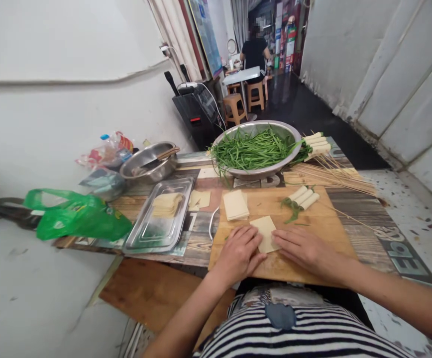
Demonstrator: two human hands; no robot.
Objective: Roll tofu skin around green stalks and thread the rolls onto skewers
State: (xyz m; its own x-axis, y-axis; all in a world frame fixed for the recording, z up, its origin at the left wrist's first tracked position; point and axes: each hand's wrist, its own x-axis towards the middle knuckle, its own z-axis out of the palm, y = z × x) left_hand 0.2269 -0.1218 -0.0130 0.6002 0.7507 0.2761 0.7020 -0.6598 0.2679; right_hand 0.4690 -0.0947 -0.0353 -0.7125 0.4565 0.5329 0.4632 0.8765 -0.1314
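A pale tofu sheet (pixel 266 229) lies on the wooden cutting board (pixel 320 223), its near end between both hands. My left hand (pixel 238 253) lies with fingers curled over the sheet's near left edge. My right hand (pixel 305 247) lies flat, fingers stretched onto the sheet's near right edge. A small stack of tofu sheets (pixel 235 204) sits further up the board. Three rolled tofu rolls (pixel 304 196) with green stems lie at the board's far right.
A big metal bowl of green chives (pixel 255 149) stands behind the board, with more rolls (pixel 316 144) and bamboo skewers (pixel 335 174) to its right. A steel tray (pixel 152 231) holding tofu sheets, a metal bowl (pixel 149 163) and a green bag (pixel 77 216) lie left. A person sits at a far table.
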